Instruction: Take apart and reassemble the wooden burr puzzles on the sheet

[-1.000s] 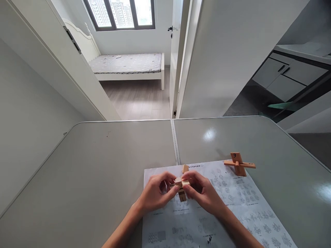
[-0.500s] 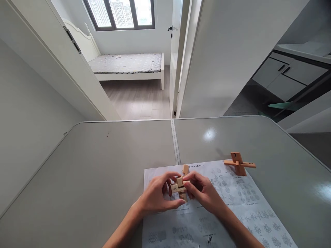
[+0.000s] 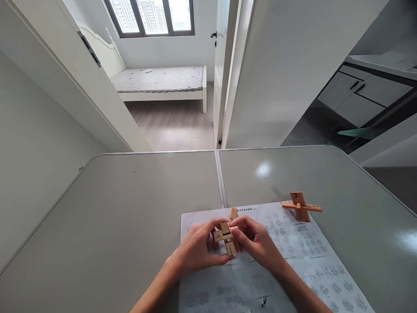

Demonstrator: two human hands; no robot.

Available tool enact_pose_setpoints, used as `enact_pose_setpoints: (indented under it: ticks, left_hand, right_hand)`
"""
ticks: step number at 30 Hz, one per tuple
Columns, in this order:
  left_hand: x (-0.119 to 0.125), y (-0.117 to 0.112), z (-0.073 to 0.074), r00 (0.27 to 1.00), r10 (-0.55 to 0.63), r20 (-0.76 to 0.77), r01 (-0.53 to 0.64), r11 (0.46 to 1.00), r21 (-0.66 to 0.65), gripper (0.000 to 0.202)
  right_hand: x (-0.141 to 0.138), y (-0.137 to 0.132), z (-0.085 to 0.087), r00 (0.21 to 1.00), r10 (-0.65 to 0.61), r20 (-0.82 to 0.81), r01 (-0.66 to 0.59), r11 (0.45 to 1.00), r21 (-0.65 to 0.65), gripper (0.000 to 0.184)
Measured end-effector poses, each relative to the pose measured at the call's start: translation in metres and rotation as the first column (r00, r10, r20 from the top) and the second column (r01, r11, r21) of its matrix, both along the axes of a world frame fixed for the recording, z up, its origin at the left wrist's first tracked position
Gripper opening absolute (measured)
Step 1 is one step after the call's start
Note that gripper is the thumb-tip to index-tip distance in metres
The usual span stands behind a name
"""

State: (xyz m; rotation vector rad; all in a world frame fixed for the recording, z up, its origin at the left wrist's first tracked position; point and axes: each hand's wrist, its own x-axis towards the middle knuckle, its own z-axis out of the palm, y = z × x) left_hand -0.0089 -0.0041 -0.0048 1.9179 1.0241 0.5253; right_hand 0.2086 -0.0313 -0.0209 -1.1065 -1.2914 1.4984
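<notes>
Wooden puzzle [image 3: 224, 237] between left hand [image 3: 194, 251], right hand [image 3: 258, 244]

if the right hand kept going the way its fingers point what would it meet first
The wooden puzzle: the right hand points leftward and its fingertips pinch it. Right behind the puzzle sits the left hand, gripping the other side, though the gap in depth is unclear.

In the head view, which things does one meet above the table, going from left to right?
Left hand → held puzzle → right hand → wooden cross.
</notes>
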Motion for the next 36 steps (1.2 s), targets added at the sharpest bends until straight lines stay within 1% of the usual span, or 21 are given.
enact_pose_setpoints:
  ticks: [6, 11, 16, 21, 28, 32, 36]
  left_hand:
    - [-0.0007, 0.0, -0.001, 0.999, 0.029, 0.038, -0.026, 0.998, -0.064, 0.068]
    - [-0.0014, 0.0007, -0.0026, 0.999, 0.035, 0.034, -0.032, 0.996, -0.081, 0.07]
    - [-0.0019, 0.0005, -0.0039, 0.999, 0.036, 0.023, -0.035, 0.998, -0.059, 0.071]
    - [-0.0021, 0.0003, -0.0053, 0.999, 0.028, 0.016, -0.027, 0.999, -0.041, 0.07]
    - [0.0008, -0.0003, 0.0001, 0.999, 0.015, 0.041, -0.015, 1.0, -0.011, 0.064]
    - [0.0001, -0.0002, 0.0008, 0.999, 0.007, 0.034, -0.007, 1.0, -0.005, 0.068]
    - [-0.0016, -0.0006, -0.002, 1.0, 0.0, 0.02, 0.0, 1.0, 0.001, 0.07]
  right_hand:
    - [0.001, 0.0002, 0.0008, 1.0, 0.015, 0.021, -0.016, 1.0, 0.024, 0.031]
    - [0.001, 0.0006, -0.0042, 1.0, 0.011, 0.018, -0.01, 1.0, -0.006, 0.032]
    - [0.0012, -0.0004, -0.008, 1.0, 0.009, 0.018, -0.008, 1.0, -0.03, 0.032]
    - [0.001, -0.0007, -0.0078, 0.999, 0.017, 0.033, -0.016, 1.0, -0.027, 0.034]
    - [0.0005, -0.0005, -0.0043, 0.999, 0.024, 0.043, -0.023, 0.999, -0.03, 0.037]
    - [-0.0005, -0.0008, -0.0039, 0.998, 0.019, 0.057, -0.018, 0.999, -0.027, 0.04]
    - [-0.0011, -0.0013, -0.0068, 0.997, 0.027, 0.068, -0.026, 1.0, -0.016, 0.041]
